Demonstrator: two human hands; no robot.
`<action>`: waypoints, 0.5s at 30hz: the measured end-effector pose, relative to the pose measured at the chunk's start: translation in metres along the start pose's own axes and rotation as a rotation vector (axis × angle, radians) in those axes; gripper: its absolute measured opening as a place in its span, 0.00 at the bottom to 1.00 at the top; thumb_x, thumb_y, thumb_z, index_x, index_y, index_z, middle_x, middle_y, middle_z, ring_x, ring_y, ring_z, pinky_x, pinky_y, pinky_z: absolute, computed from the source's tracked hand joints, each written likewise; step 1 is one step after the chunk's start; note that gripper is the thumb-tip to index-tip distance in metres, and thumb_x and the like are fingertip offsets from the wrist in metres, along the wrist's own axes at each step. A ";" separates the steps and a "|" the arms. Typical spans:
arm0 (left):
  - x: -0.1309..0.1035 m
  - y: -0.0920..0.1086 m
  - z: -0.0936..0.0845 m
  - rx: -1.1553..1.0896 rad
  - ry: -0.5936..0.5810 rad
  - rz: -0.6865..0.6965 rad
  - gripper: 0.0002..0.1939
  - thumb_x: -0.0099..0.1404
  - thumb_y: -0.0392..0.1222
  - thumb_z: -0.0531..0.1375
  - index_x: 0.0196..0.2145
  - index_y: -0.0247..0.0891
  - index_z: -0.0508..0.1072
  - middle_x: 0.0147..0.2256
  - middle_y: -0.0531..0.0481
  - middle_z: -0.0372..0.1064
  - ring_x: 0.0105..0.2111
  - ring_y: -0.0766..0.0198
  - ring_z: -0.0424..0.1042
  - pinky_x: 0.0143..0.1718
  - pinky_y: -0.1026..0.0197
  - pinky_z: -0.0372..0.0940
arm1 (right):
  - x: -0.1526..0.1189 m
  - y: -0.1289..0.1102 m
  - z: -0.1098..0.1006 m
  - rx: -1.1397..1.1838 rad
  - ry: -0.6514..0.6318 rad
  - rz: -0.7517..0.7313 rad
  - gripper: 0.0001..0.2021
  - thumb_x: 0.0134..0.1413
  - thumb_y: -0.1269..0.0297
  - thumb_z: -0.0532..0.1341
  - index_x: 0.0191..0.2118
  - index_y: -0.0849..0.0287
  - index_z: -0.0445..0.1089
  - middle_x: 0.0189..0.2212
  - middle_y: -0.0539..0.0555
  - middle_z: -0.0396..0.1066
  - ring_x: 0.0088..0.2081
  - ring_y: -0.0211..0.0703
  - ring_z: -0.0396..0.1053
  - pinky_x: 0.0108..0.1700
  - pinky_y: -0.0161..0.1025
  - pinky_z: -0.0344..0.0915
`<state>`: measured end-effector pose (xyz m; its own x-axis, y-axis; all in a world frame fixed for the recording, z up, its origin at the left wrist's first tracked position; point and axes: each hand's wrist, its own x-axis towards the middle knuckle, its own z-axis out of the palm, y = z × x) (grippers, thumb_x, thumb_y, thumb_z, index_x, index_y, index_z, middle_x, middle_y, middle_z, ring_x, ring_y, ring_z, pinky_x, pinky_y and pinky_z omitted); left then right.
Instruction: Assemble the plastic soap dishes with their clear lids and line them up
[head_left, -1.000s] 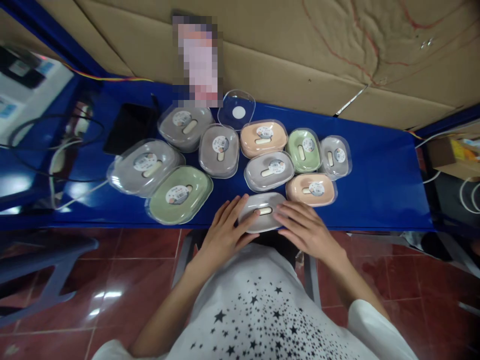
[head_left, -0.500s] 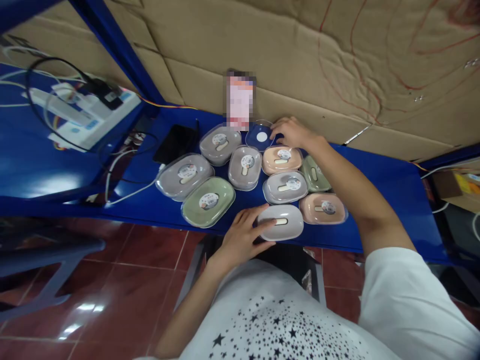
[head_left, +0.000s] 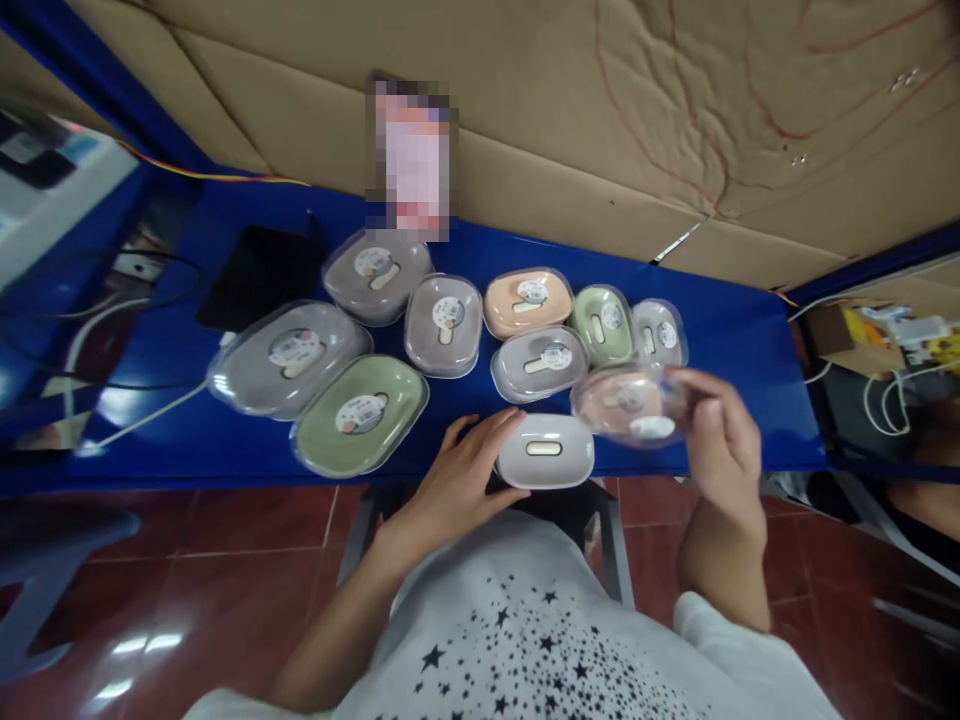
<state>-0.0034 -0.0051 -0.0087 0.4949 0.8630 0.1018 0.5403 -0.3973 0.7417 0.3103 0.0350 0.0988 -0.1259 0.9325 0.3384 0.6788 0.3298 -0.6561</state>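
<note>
At the table's front edge lies a light grey oval box (head_left: pixel 546 468) without a cover, a cream oblong piece in its middle. My left hand (head_left: pixel 469 468) grips its left end, thumb at the near edge and fingers over the far rim. To the right, my right hand (head_left: pixel 724 435) pinches a clear plastic lid (head_left: pixel 651 428) with a round white sticker. The lid is blurred and hangs over a pink oval box (head_left: pixel 611 398), partly covering it. Just behind are a lidded grey box (head_left: pixel 525 375), a peach box (head_left: pixel 502 312) and a green box (head_left: pixel 592 350).
More lidded boxes stand left: a large green one (head_left: pixel 375 440), a wide grey one (head_left: pixel 255 375) and others. A small grey box (head_left: pixel 649 320) is at right. A black phone-like object (head_left: pixel 259 275), cables and a blurred-out upright item (head_left: pixel 416 165) are behind, before cardboard (head_left: pixel 525 80).
My right hand has brought the clear lid from the back of the table to the front right. My left hand stays on the grey box. The view has shifted right.
</note>
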 end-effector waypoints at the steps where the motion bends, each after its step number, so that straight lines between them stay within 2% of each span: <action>1: 0.004 0.001 0.000 -0.019 -0.020 0.007 0.51 0.68 0.48 0.72 0.77 0.49 0.48 0.71 0.39 0.63 0.70 0.44 0.64 0.73 0.37 0.54 | -0.017 -0.003 0.006 0.015 -0.064 0.033 0.18 0.80 0.58 0.50 0.63 0.44 0.73 0.54 0.54 0.79 0.53 0.51 0.79 0.52 0.53 0.79; 4: 0.014 0.002 0.003 -0.060 -0.048 0.028 0.54 0.67 0.50 0.73 0.78 0.50 0.45 0.71 0.39 0.63 0.69 0.42 0.66 0.72 0.36 0.56 | -0.040 -0.006 0.034 0.023 -0.208 0.078 0.18 0.79 0.59 0.52 0.62 0.44 0.74 0.51 0.54 0.78 0.53 0.50 0.78 0.53 0.51 0.78; 8: 0.018 0.001 0.006 -0.080 -0.033 0.017 0.56 0.67 0.53 0.73 0.79 0.51 0.42 0.71 0.40 0.64 0.68 0.42 0.68 0.70 0.37 0.60 | -0.038 -0.003 0.064 -0.031 -0.076 0.098 0.19 0.78 0.60 0.51 0.63 0.46 0.74 0.52 0.56 0.77 0.55 0.51 0.76 0.59 0.55 0.75; 10: 0.017 0.000 0.006 -0.074 -0.026 0.020 0.55 0.67 0.54 0.72 0.79 0.52 0.43 0.71 0.40 0.63 0.68 0.43 0.67 0.70 0.38 0.59 | -0.037 -0.003 0.068 -0.058 -0.069 0.094 0.19 0.78 0.60 0.51 0.64 0.45 0.73 0.55 0.56 0.76 0.58 0.53 0.75 0.62 0.56 0.73; 12: 0.016 0.000 0.006 -0.063 -0.027 0.025 0.52 0.68 0.55 0.72 0.78 0.52 0.46 0.71 0.41 0.63 0.69 0.44 0.66 0.70 0.39 0.58 | -0.039 -0.004 0.068 -0.099 -0.115 0.078 0.21 0.79 0.59 0.52 0.69 0.45 0.68 0.61 0.57 0.73 0.64 0.55 0.71 0.66 0.59 0.70; 15: 0.016 0.001 0.006 -0.049 -0.031 0.017 0.49 0.69 0.57 0.71 0.77 0.52 0.49 0.72 0.41 0.62 0.70 0.45 0.65 0.71 0.40 0.57 | -0.044 -0.005 0.065 -0.189 -0.287 -0.051 0.27 0.78 0.52 0.54 0.77 0.43 0.55 0.73 0.58 0.62 0.72 0.61 0.61 0.71 0.65 0.62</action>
<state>0.0090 0.0071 -0.0104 0.5248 0.8459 0.0952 0.4978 -0.3956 0.7718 0.2658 0.0023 0.0434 -0.3430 0.9279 0.1462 0.7852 0.3686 -0.4976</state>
